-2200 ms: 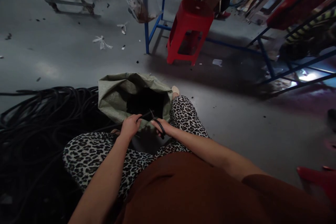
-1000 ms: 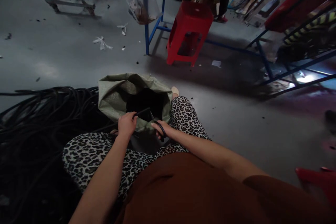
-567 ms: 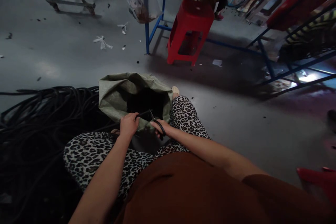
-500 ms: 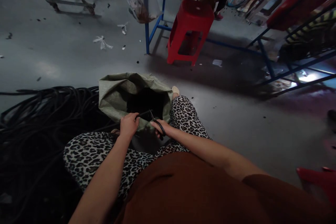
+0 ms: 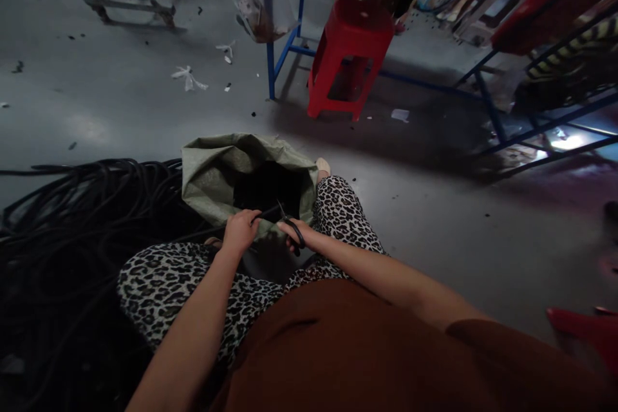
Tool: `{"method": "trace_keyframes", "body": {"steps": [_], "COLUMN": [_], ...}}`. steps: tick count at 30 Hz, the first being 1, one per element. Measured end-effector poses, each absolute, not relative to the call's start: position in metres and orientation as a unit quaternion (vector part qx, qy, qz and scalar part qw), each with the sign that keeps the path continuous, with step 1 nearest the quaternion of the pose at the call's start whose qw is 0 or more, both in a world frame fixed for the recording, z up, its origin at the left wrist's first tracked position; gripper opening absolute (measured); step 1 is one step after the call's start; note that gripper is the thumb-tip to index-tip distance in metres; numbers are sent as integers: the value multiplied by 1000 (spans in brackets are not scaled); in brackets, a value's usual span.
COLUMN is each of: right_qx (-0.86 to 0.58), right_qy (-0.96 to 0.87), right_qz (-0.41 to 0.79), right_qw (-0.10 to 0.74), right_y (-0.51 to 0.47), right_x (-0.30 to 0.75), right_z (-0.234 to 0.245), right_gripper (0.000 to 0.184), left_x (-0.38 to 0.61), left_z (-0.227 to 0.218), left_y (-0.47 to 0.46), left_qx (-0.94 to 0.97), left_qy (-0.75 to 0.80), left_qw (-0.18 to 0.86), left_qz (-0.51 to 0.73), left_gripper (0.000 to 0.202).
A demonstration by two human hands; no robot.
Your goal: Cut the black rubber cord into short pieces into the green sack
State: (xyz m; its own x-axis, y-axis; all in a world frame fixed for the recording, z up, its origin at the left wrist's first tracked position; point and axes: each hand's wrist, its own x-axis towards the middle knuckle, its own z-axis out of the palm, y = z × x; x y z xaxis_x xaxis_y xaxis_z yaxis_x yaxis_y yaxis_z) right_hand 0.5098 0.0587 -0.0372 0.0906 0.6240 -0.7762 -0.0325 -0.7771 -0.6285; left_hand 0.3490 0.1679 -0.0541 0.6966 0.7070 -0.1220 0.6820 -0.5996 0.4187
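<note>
My left hand (image 5: 240,230) is closed round a thin black hose (image 5: 264,212) that runs from the pile at my left toward the bag. Black-handled scissors (image 5: 290,228) sit in my right hand (image 5: 300,236), their blades at the hose just past my left fingers. Both hands hover over the open mouth of a green woven sack (image 5: 212,175) that stands between my knees, dark inside.
A big heap of black hose (image 5: 72,219) lies on the floor at left. A red plastic stool (image 5: 348,58) stands ahead by a blue metal frame (image 5: 487,106). Scraps litter the grey floor. Another red stool edge (image 5: 586,328) shows at right.
My left hand slid a little back and forth along the hose, and the scissors stayed at the hose over the sack. The view barely shifted.
</note>
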Motion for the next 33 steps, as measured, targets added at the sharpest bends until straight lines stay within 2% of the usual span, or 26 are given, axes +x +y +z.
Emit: {"method": "trace_keyframes", "body": {"steps": [9, 20, 33], "right_qx": [-677, -681, -700], "right_qy": [-231, -243, -244], "right_qz": [644, 640, 603], "right_qw": [272, 260, 295], "right_y": [56, 57, 55], "right_x": [512, 512, 510], "right_z": [-60, -52, -43], "right_gripper": [36, 36, 27], "left_x": [349, 350, 347], "left_z": [-54, -54, -58], "left_y": [167, 166, 168], "left_qx": [884, 884, 882], "left_qy": [414, 413, 415], "left_qw": [216, 217, 221], "left_qz": [24, 23, 37], "left_gripper": [33, 32, 36]}}
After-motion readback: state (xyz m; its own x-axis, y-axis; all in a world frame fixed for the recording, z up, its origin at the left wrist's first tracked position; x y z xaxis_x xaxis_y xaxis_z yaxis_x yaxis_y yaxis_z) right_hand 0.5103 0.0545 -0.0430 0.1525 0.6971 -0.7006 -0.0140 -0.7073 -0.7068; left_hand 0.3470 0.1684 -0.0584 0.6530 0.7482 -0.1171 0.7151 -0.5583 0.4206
